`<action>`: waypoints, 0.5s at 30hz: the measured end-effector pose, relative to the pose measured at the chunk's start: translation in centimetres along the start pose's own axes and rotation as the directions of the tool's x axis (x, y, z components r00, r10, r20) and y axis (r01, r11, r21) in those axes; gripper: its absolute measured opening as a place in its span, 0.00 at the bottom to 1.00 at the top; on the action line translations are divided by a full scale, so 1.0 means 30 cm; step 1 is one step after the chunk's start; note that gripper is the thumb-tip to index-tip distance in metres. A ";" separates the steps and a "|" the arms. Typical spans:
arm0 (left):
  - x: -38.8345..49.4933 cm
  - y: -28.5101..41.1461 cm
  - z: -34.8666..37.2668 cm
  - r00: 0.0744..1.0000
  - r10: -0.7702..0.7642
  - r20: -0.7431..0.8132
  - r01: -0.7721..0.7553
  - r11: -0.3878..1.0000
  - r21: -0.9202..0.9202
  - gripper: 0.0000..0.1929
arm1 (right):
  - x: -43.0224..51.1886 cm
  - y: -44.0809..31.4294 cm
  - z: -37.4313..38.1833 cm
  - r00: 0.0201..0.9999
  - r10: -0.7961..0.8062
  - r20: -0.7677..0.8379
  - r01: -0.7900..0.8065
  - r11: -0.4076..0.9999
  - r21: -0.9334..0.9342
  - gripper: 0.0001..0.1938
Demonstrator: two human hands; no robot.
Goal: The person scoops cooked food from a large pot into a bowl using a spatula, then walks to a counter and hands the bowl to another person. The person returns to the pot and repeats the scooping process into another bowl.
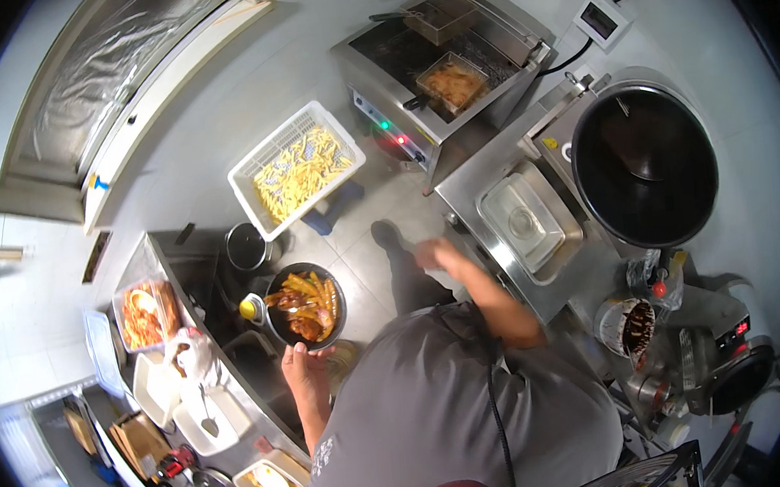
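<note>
My left hand (307,371) grips the near rim of a round black bowl (341,314), thumb on top. In the bowl lie fries or potato strips (312,295) and browned pieces of food in sauce. A bottle with a yellow cap (251,309) stands just left of the bowl. My right hand (437,254) is held over the floor, to the left of the steel counter, with its fingers curled; whether it holds anything cannot be told. Beyond the hands, a white plastic basket (246,193) holds pale cut fries (301,168) and rests on a blue stool (336,208).
A deep fryer (388,132) with frying baskets stands at the top, food in one basket (452,86). At right are a steel counter (462,196) with a clear tray and a large black pot (645,165). Food tubs (205,423) line the left counter; a dark pot (247,246) is near the basket.
</note>
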State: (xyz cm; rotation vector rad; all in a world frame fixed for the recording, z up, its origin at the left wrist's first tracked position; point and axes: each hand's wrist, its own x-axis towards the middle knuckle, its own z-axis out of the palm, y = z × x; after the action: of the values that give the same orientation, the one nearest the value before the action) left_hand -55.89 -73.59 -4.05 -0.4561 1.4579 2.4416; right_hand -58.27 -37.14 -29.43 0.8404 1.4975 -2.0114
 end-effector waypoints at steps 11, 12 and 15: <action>0.573 0.263 0.180 0.999 0.034 -0.003 -0.034 0.999 -0.005 0.20 | 0.689 -0.971 -0.244 0.966 -0.162 -0.199 0.222 0.142 0.965 0.22; 0.599 0.291 0.189 1.000 0.026 0.000 -0.026 1.000 -0.004 0.19 | 0.732 -1.006 -0.273 0.974 -0.130 -0.184 0.203 0.154 0.967 0.19; 0.676 0.330 0.224 1.000 0.008 -0.002 -0.008 1.000 0.009 0.19 | 0.819 -1.064 -0.356 0.959 -0.123 -0.255 0.254 -0.026 0.967 0.13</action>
State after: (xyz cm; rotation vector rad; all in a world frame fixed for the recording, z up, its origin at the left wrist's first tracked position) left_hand -79.11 -70.96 -1.10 -0.4514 1.4740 2.4403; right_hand -95.62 -18.65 -28.45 1.2289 -0.2940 -3.2469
